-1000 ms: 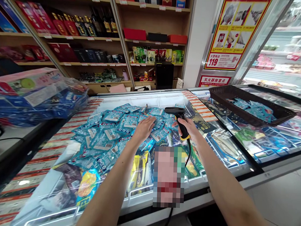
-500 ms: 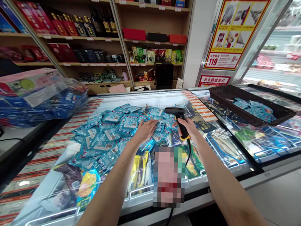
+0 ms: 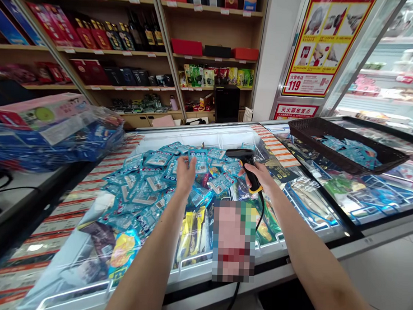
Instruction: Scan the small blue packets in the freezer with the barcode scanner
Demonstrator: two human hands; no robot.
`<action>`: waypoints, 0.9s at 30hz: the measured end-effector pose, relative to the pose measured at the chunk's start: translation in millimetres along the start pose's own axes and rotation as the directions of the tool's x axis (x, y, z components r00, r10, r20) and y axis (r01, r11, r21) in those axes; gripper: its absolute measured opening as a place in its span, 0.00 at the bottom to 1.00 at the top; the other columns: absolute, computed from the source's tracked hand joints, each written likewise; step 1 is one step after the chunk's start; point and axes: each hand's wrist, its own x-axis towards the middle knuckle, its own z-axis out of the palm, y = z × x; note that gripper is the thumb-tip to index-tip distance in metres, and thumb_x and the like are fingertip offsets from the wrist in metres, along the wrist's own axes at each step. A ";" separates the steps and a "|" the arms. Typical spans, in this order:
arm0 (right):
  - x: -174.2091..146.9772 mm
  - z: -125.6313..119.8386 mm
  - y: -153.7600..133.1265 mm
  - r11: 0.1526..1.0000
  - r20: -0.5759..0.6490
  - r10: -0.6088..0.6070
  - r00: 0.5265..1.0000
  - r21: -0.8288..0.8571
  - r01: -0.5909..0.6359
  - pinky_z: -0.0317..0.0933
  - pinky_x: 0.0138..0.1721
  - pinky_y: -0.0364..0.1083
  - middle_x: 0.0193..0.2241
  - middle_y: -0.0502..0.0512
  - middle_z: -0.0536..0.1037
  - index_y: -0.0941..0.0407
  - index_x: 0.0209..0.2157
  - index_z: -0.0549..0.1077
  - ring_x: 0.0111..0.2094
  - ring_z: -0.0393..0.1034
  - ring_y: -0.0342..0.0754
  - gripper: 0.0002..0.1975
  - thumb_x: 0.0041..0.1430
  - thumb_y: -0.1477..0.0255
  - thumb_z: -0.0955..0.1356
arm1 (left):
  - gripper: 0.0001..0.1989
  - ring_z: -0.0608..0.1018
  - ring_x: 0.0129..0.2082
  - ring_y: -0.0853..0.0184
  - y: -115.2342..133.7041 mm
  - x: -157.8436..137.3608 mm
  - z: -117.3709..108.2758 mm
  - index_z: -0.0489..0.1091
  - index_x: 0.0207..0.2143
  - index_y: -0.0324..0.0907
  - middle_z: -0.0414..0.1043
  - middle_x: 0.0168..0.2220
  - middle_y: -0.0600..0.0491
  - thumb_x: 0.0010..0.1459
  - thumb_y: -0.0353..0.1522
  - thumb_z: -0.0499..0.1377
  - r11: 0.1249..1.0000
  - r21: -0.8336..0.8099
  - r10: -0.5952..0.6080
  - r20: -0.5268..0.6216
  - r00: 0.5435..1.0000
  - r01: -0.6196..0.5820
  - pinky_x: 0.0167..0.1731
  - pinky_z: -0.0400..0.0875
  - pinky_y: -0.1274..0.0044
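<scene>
Between thumb and fingers, my left hand (image 3: 186,172) grips one blue packet (image 3: 198,162), lifted a little with its printed side toward me. Under and around it spreads a heap of similar blue packets (image 3: 146,184) on the glass top of a freezer. My right hand (image 3: 259,176) is wrapped round the handle of a black and yellow barcode scanner (image 3: 240,153), whose head points left toward the lifted packet. The scanner's cable (image 3: 260,211) hangs down over the glass. Beneath the glass, yellow ice-cream wrappers (image 3: 191,231) show between my forearms.
A dark woven basket (image 3: 349,151) with several blue packets stands on the freezer at the right. At the left are plastic-wrapped boxes (image 3: 58,131). Shelves of bottles and boxes (image 3: 213,51) line the back wall. A blurred patch (image 3: 233,242) covers something near the front edge.
My left hand has moved slightly left from lying on the heap and now holds one blue packet up. My right hand keeps the scanner in nearly the same place.
</scene>
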 end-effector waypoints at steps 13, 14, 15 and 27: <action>-6.2 7.0 -5.1 0.999 0.168 -0.018 0.986 -0.035 0.024 0.57 0.15 0.42 0.28 0.53 0.77 0.56 0.33 0.67 0.15 0.64 0.40 0.18 0.54 0.55 0.70 | 0.25 0.68 0.24 0.72 -4.1 -5.2 0.7 0.58 0.48 0.45 0.68 0.32 0.55 0.53 0.45 0.61 0.939 -0.299 -0.146 0.098 0.984 0.169 0.23 0.61 0.80; -6.6 7.5 -5.5 0.999 0.180 -0.020 0.984 -0.043 0.028 0.57 0.15 0.42 0.27 0.52 0.77 0.56 0.32 0.68 0.15 0.64 0.40 0.18 0.55 0.56 0.70 | 0.25 0.68 0.24 0.72 -4.2 -5.6 0.8 0.58 0.49 0.45 0.68 0.32 0.55 0.53 0.45 0.61 0.939 -0.300 -0.140 0.101 0.985 0.165 0.22 0.60 0.80; -7.1 7.8 -6.0 0.998 0.192 -0.019 0.981 -0.051 0.030 0.57 0.15 0.43 0.27 0.52 0.77 0.56 0.32 0.68 0.15 0.64 0.40 0.17 0.55 0.56 0.70 | 0.25 0.68 0.23 0.73 -4.4 -5.9 1.1 0.58 0.49 0.45 0.68 0.32 0.55 0.53 0.45 0.61 0.940 -0.300 -0.137 0.103 0.985 0.162 0.21 0.59 0.81; -10.6 11.9 -10.3 0.987 0.244 -0.002 0.970 -0.157 0.041 0.56 0.16 0.43 0.24 0.52 0.75 0.56 0.30 0.70 0.17 0.64 0.41 0.18 0.55 0.54 0.69 | 0.26 0.67 0.22 0.74 -4.5 -6.9 2.4 0.57 0.50 0.45 0.67 0.32 0.55 0.54 0.44 0.61 0.936 -0.314 -0.128 0.111 0.986 0.157 0.20 0.58 0.82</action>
